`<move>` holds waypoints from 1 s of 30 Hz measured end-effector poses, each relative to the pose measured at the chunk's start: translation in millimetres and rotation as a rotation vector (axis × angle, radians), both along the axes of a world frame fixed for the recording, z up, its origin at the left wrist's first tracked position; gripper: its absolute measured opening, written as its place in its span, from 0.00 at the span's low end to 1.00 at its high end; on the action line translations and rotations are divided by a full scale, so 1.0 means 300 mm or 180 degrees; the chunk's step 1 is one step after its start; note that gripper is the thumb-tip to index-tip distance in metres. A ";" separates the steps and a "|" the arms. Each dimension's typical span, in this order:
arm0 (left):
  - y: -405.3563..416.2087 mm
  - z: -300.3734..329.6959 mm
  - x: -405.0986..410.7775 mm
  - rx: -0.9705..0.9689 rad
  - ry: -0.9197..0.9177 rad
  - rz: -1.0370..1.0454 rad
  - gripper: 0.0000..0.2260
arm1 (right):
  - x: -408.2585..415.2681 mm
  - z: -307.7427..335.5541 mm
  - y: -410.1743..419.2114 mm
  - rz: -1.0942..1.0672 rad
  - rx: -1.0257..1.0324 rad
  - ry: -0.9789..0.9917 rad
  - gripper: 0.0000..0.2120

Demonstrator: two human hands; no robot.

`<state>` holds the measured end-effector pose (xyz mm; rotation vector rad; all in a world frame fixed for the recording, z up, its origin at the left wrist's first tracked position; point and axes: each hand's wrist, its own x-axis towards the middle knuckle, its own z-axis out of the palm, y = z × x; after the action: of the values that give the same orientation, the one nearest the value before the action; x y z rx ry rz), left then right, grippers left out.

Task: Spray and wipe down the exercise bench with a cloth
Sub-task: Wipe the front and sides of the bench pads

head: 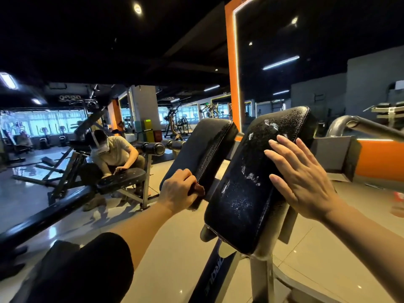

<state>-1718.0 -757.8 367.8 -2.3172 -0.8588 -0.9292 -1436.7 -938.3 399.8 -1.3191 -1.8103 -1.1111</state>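
Dim gym equipment fills the background as two black bench pads are cleaned. The left pad (pixel 203 149) is rubbed with what appears to be a dark cloth (pixel 197 190), pinched in the left hand (pixel 179 191); the foam-speckled right pad (pixel 258 176) is steadied by the spread right hand (pixel 301 178). Wet vinyl could let that palm slip.

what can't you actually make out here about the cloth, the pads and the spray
- Cloth: head view shows only a brown bit; the left hand covers the rest in its grip.
- Right pad: the right hand hides its right edge.
- Left pad: its wiped face is seen side on, so wetness is unclear.
- Spray bottle: none is visible in this view.
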 end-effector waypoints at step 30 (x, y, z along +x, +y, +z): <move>0.119 0.179 0.251 -0.0277 -0.0386 -0.0221 0.15 | 0.000 -0.014 0.022 0.0211 0.0162 0.0149 0.28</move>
<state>-1642.6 -722.0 421.6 -2.3984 -0.8886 -1.0915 -1436.7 -931.5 395.5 -1.2366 -1.7674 -1.0752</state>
